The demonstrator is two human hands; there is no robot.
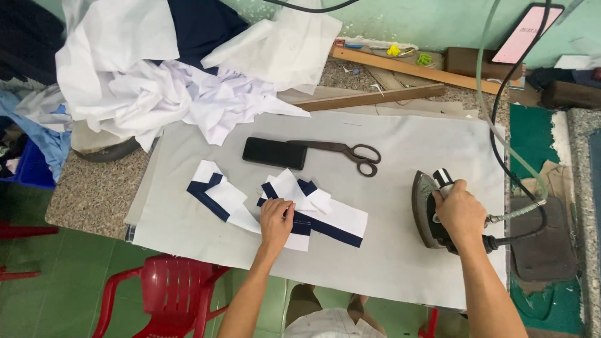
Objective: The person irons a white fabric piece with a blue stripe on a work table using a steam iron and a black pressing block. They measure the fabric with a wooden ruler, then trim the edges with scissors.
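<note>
Speckled stone is seen at the worktop (87, 194) edges, most of it covered by a pale grey pressing cloth (400, 263). Near the middle of the cloth, toward its front edge, white fabric pieces with navy trim (332, 219) are laid flat; the left hand (276, 220) is pressed on them, fingers together and flat, nothing clasped. A separate white and navy piece (216, 191) lies just beside, toward the left edge. Near the right edge, a steam iron (427, 209) is stood on the cloth, its handle enclosed by the right hand (461, 214), grip closed around it. Scissors (350, 152) and a black rectangular block (275, 153) are placed toward the back. A heap of white and navy garments (169, 75) occupies the back left corner.
</note>
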